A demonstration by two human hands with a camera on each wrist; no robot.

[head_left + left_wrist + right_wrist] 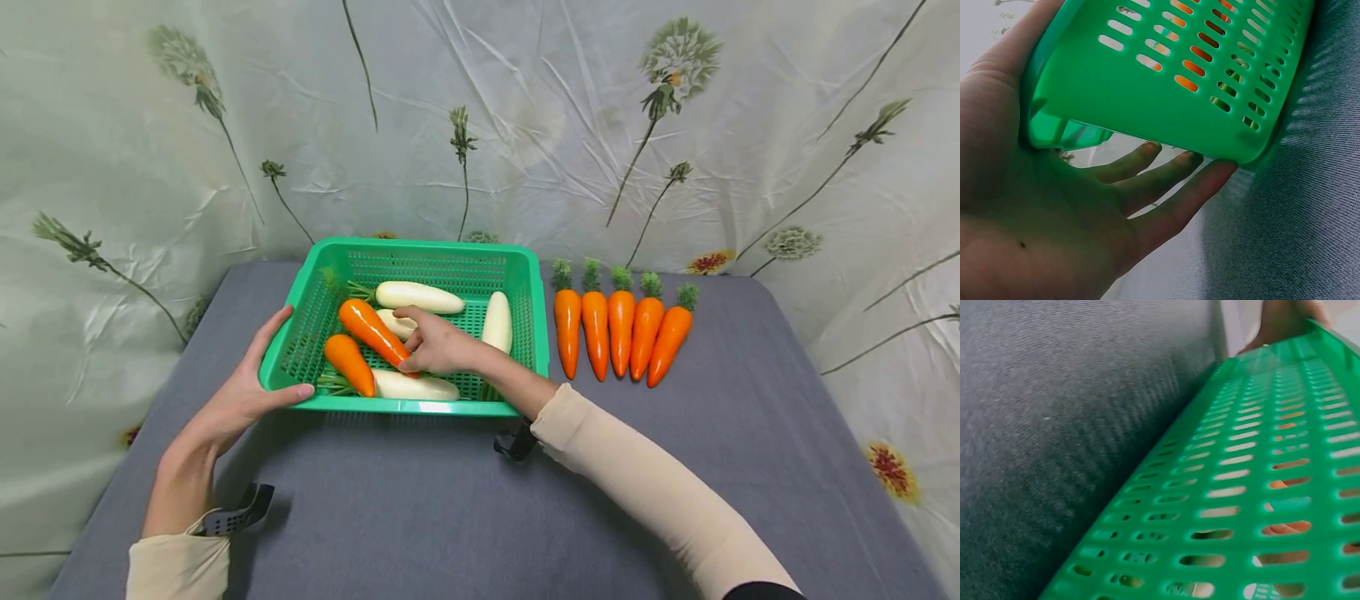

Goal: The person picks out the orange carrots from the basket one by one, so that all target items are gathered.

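A green plastic basket (420, 407) stands on the cloth-covered table, holding white radishes and two carrots. My left hand (243, 392) grips its front left corner, thumb over the front rim and fingers along the left side; in the left wrist view the fingertips (1188, 156) touch the basket wall. Inside, my right hand (442, 342) pinches the narrow end of an orange carrot (367, 323), thumb on it and index finger over a half-covered white radish (397, 323). The other carrot (347, 360) lies nearer the front, across a white radish (420, 387). Some right fingers are hidden.
Several orange carrots (621, 329) with green tops lie in a row right of the basket, tips toward the front. More white radishes lie at the basket's back (420, 296) and right side (497, 321). A flower-printed curtain (525, 125) hangs behind the grey tablecloth (420, 508).
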